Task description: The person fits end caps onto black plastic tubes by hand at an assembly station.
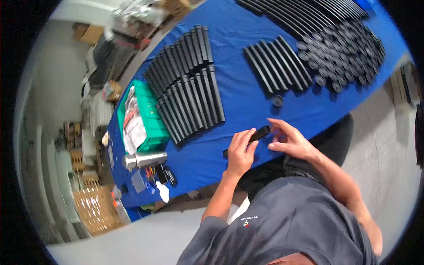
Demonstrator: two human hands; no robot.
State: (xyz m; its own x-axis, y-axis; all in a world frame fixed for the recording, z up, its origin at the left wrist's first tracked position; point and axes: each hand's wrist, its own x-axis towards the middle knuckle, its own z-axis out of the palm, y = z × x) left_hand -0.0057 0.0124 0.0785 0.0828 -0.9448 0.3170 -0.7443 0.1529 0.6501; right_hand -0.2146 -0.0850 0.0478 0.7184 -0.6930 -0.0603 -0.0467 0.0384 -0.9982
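Note:
My left hand (242,151) is wrapped round a black tube (260,133), held at a slant above the blue cloth near the table's front edge. The tube's thicker end points up and to the right, toward my right hand (287,139). That hand is just beside this end, its thumb and fingers apart, with nothing visible between them. A single black ring-like cap (278,101) rests on the cloth beyond my hands, below a short row of black tubes (277,65).
Two rows of black tubes (190,101) lie at the left. Beside them are a green bin (152,115), a metal cylinder (145,159) and small tools (161,174). Many black caps (344,53) are piled at the right, below long black tubes (291,13) on the blue table (238,97).

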